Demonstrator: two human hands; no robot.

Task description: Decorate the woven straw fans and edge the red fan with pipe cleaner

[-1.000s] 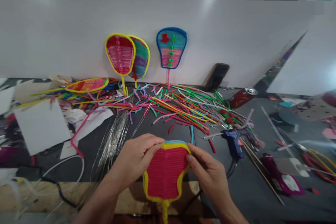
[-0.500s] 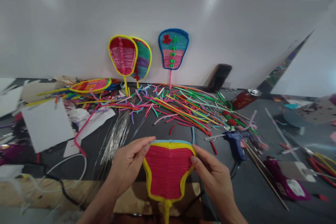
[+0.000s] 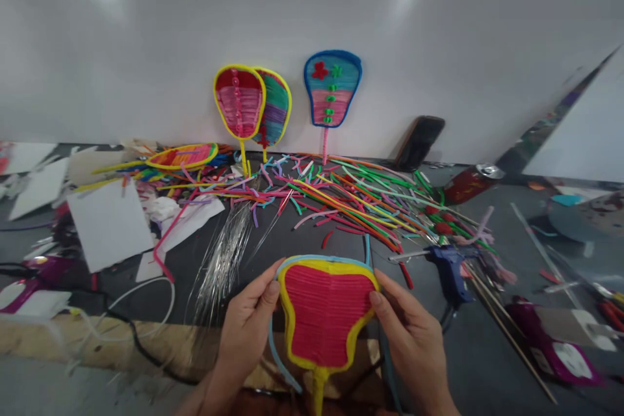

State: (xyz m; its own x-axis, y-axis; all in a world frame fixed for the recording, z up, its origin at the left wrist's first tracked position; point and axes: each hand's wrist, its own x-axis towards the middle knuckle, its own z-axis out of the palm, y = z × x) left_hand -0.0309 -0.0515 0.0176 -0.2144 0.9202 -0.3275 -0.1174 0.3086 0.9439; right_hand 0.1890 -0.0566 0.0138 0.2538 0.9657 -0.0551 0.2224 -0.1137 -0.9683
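Between my hands is a fan (image 3: 327,315) made of pipe cleaners, with a red face, a yellow rim and a yellow handle pointing down. A light blue pipe cleaner (image 3: 312,259) lies along its top edge. One end hangs loose on the left below my hand, and another end sticks up at the upper right. My left hand (image 3: 251,322) pinches the blue pipe cleaner and rim at the upper left corner. With thumb and fingers, my right hand (image 3: 407,328) grips the upper right corner of the fan.
Finished fans (image 3: 333,88) lean on the white board behind. Loose pipe cleaners (image 3: 351,201) cover the table's middle. A blue glue gun (image 3: 451,273), a drink can (image 3: 470,183) and a phone (image 3: 420,143) stand right. Thin wires (image 3: 221,266) and white paper (image 3: 111,224) lie left.
My left hand has slid from the top edge round to the upper left corner, and the blue pipe cleaner now bends down there. My right hand keeps its hold. The view has shifted slightly.
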